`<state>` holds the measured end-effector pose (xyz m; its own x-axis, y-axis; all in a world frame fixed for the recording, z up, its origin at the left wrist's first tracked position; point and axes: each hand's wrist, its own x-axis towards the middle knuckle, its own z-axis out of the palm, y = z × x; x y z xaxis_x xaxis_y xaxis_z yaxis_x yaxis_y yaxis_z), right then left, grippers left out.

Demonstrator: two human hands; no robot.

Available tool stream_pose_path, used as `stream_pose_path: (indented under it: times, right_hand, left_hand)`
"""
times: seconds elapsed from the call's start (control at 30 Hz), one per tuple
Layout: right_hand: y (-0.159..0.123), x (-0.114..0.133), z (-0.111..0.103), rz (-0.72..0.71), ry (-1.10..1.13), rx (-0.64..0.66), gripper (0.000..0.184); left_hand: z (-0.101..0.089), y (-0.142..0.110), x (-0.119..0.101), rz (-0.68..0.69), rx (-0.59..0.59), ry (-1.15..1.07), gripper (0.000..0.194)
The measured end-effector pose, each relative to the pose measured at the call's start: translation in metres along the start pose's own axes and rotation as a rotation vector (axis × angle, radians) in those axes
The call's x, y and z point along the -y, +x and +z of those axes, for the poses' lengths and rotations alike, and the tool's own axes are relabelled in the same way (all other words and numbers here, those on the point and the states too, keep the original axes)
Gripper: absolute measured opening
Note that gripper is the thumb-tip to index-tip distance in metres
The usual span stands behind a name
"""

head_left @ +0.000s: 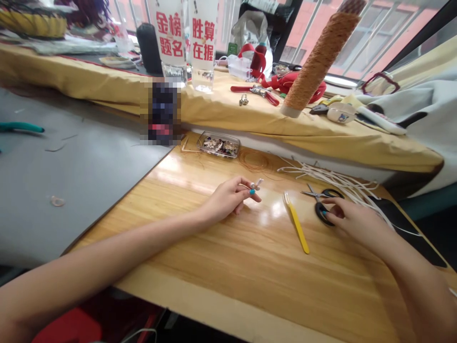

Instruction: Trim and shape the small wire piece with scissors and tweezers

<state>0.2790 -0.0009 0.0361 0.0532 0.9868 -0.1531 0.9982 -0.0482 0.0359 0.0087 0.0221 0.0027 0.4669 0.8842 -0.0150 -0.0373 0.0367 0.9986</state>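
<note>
My left hand (235,194) is over the middle of the wooden table, thumb and forefinger pinched on a small piece of white cord (259,183). To the right, my right hand (352,214) has its fingers closed on a black handle of the scissors (323,205). The scissors lie on the table with their blades a little apart, pointing left. Between my hands lies a yellow-handled fork (297,224), tines pointing away from me. A bundle of white cords (328,176) stretches out behind the scissors and past my right hand.
A clear box of beads (219,145) stands at the table's back edge, beside a coil of thin brown cord (254,161). Behind, a yellow-covered ledge (228,112) holds two tall glasses, red-handled pliers (255,93) and a brown roll (321,59). A grey mat (89,176) lies left.
</note>
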Motion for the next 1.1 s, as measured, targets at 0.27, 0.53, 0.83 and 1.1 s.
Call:
stream_pose_path:
  times: [0.27, 0.53, 0.83, 1.1]
  right_hand:
    - [0.008, -0.005, 0.010, -0.046, -0.160, -0.167, 0.043]
    - [0.009, -0.015, 0.019, -0.062, -0.250, -0.301, 0.042]
    - [0.001, -0.009, -0.001, -0.001, 0.090, -0.065, 0.026]
    - [-0.023, 0.036, -0.014, -0.026, 1.307, 0.206, 0.047]
  left_hand:
    - [0.001, -0.001, -0.003, -0.021, -0.001, -0.026, 0.005]
    - [0.001, -0.002, -0.005, -0.013, -0.014, -0.036, 0.006]
    - [-0.001, -0.002, -0.006, -0.018, 0.016, -0.084, 0.009]
    - [-0.001, -0.002, -0.005, -0.003, -0.055, -0.181, 0.015]
